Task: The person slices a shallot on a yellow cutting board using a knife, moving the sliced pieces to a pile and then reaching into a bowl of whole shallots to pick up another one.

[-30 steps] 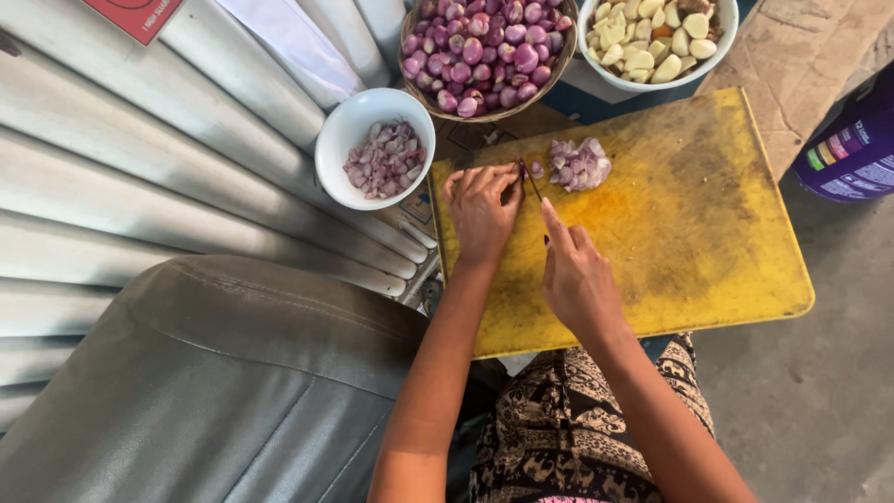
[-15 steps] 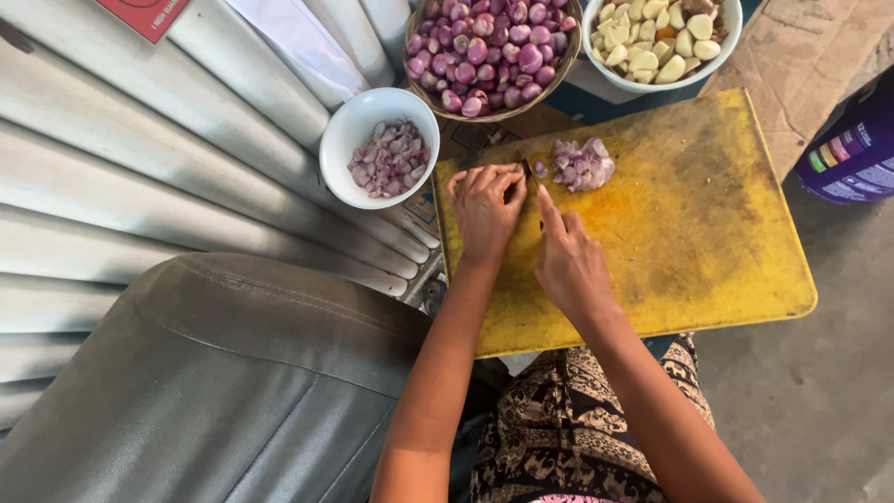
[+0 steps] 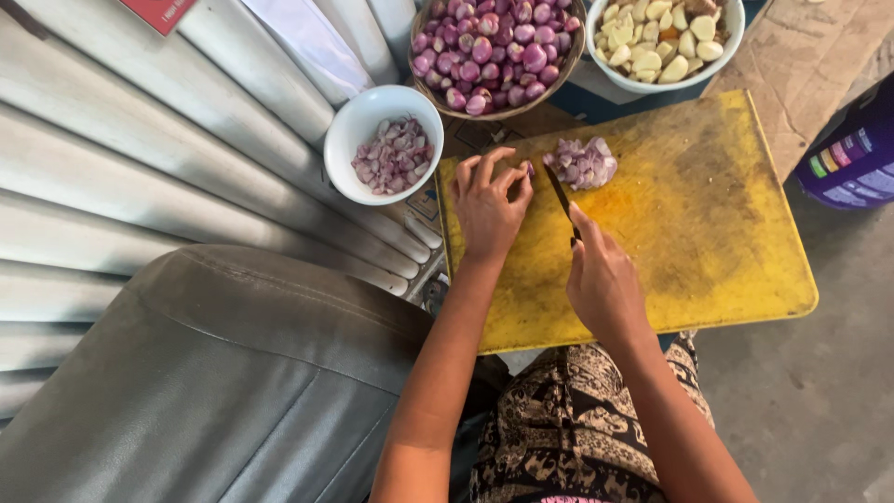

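From the head camera, the left hand curls its fingers around a small purple shallot piece on the worn yellow plastic cutting board. The right hand is closed on a dark-bladed knife, its tip beside a pile of chopped purple shallot. A white round bowl of chopped shallot sits just left of the board.

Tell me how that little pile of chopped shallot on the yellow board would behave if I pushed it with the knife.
The pile of chopped shallot is loose small pieces, so it would probably scatter and spread rather than slide as one. The pieces look light and moist, so some may cling to the knife. The yellow cutting board is flat, so rolling seems unlikely.
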